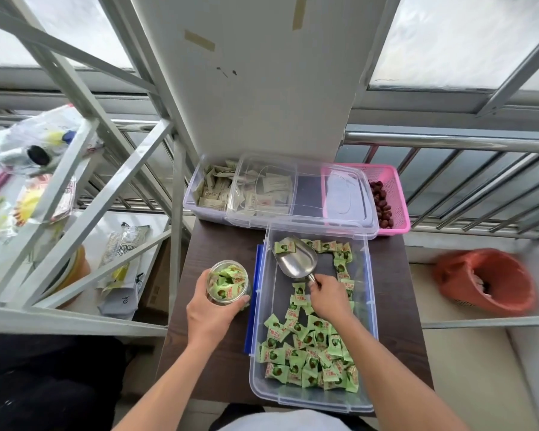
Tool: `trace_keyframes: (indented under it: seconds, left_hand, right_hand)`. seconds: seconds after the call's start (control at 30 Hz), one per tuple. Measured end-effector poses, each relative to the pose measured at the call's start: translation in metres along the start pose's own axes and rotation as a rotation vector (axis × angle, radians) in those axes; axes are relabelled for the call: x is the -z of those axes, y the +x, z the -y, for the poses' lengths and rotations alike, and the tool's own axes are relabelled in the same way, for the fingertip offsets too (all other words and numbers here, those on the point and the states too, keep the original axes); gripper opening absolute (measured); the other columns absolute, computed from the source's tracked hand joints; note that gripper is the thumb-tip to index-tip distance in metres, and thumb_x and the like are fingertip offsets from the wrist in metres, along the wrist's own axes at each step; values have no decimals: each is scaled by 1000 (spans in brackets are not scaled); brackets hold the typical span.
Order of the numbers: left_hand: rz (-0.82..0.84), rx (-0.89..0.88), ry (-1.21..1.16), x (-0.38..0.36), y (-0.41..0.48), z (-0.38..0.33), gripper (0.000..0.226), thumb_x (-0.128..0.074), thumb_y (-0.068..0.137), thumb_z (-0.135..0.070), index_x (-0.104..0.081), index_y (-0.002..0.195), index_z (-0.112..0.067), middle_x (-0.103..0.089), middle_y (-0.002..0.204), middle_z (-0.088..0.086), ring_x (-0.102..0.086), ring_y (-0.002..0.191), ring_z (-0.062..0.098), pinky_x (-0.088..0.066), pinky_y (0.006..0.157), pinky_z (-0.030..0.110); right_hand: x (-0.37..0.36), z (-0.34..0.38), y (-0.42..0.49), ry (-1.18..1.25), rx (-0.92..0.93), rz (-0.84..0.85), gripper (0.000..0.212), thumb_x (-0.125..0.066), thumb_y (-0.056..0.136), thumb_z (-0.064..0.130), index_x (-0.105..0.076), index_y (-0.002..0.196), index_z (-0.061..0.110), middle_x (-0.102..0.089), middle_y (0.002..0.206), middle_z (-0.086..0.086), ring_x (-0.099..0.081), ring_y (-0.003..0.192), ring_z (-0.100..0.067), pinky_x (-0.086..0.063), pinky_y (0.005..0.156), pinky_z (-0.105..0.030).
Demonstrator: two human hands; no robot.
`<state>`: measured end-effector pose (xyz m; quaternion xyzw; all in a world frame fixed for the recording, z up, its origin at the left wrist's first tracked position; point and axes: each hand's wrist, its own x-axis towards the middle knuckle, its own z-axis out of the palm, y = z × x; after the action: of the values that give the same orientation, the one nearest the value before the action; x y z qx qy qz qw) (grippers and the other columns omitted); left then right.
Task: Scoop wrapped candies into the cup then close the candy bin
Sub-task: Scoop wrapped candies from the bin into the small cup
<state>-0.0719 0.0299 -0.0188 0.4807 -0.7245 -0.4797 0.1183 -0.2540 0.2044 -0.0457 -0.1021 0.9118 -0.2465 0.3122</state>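
A clear candy bin [263, 387] with blue latches sits on the dark table [212, 244], holding several green wrapped candies [308, 353]. My right hand [328, 295] grips the handle of a metal scoop [297, 261] inside the bin; one candy lies at the scoop's far edge. My left hand [212, 309] holds a clear cup [227, 281] filled with green candies, just left of the bin. The bin's clear lid [311, 200] lies across the containers behind it.
Behind the bin stand a clear box of white sachets [212, 188] and a pink basket [392, 194] with red dates. A white metal rack [75, 188] with bags stands to the left. An orange-lined waste bin [489, 281] sits on the floor at right.
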Motion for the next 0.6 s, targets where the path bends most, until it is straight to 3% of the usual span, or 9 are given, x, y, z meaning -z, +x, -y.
trace_keyframes:
  seconds: [0.1,0.17,0.23,0.4,0.5,0.6]
  left_hand:
    - [3,5,-4,-2,0,-2,88,-97,62,-34,-49,136,-34,-60,116,-11,-55,110,10,-40,93,21]
    - [6,4,-4,-3,0,-5,85,-97,63,-32,-49,133,-36,-60,114,-12,-55,109,10,-40,91,20]
    - [7,2,-3,-3,1,-5,87,-97,63,-33,-49,135,-34,-60,114,-12,-55,109,10,-40,91,20]
    - [25,-4,7,0,3,-3,89,-97,61,-36,-51,137,-32,-62,116,-13,-57,109,9,-42,90,18]
    - [26,-4,-7,-1,2,-3,88,-97,61,-36,-51,137,-31,-62,114,-15,-58,107,6,-40,87,11]
    - [24,-5,-21,-1,0,-5,81,-97,61,-37,-50,128,-42,-61,107,-25,-59,100,-4,-39,80,4]
  right_hand:
    - [5,2,-3,-13,46,-41,33,-50,102,23,-65,129,12,-72,112,-10,-66,95,-28,-49,77,-34]
    - [8,-2,-3,69,41,18,21,-49,103,22,-69,105,15,-69,86,-4,-61,75,-21,-49,68,-34]
    - [13,-6,-5,184,12,70,23,-49,103,20,-69,96,10,-60,70,-2,-49,60,-16,-41,57,-31]
    - [45,-14,-36,255,59,134,23,-54,102,18,-69,86,12,-53,63,0,-40,51,-13,-34,51,-30]
    - [70,-8,-63,208,167,187,20,-56,102,21,-73,94,12,-53,66,-2,-43,55,-16,-35,54,-32]
    - [89,18,-89,158,249,292,22,-57,101,23,-75,90,21,-56,68,-1,-44,57,-16,-36,52,-31]
